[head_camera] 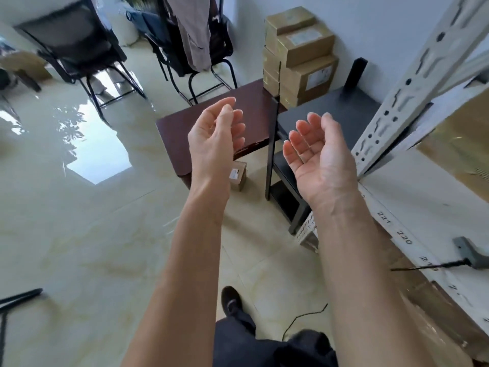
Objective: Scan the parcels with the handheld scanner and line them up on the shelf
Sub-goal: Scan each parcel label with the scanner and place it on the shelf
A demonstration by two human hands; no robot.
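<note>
Hands raised side by side at mid-frame, both empty. The left hand (215, 136) has its palm turned toward the right, its fingers (236, 128) loosely curved and released; the right hand (317, 152) faces palm up, its fingers (299, 144) likewise relaxed and grasping nothing. The facing palms suggest a reach prepared to take a box between them.

Parcels (300, 56), brown cartons with white labels, stand stacked against the far wall on the far end of a dark low rack (330, 120), beyond both hands and apart from them. One small parcel (238, 174) lies on the floor (79, 221) under the near edge of the brown bench (211, 112), partly hidden by the left wrist. The stack probably serves as the supply from which boxes are drawn.

The shelf (423, 207), a pale metal unit with a slotted upright (412, 83), fills the right edge; number labels run along its front lip, presumably to mark parcel positions. A large carton (460, 144) already sits on it at far right. The handheld scanner (468, 251), grey with a dark cable, rests on the shelf at near right, within reach of the right hand but untouched.

Two black chairs (79, 49) stand at far left. Judged stage: between parcels, with the next box not yet taken.
</note>
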